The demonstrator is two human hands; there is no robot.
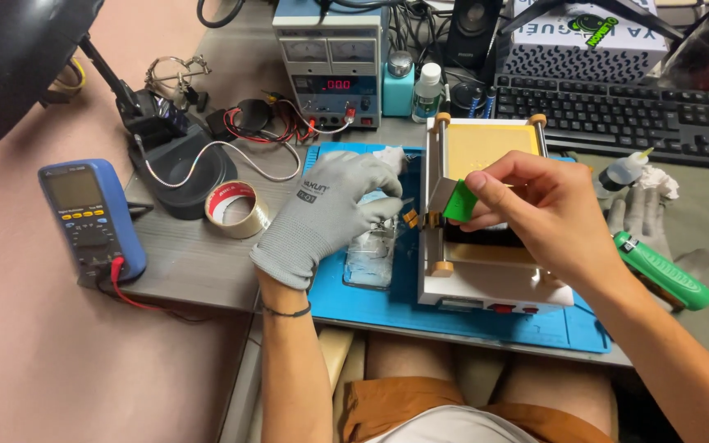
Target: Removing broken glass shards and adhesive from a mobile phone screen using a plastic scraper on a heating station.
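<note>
Pinching a green scraper (pixel 459 201) in my bare right hand (pixel 547 217), I angle its blade at the white heating platform (pixel 486 283) beneath; my gloved left hand (pixel 326 213) clamps the phone part (pixel 371 254) beside it, steadying.

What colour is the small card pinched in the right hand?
Bright green; the card shows best in the head view, pinched in the bare right hand.

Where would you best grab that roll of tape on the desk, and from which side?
Probably from above, pinching one side of the ring: a finger in the open middle, thumb on the outer wall. The roll of tape lies flat on the desk, hole upward, left of the gloved left hand.
</note>
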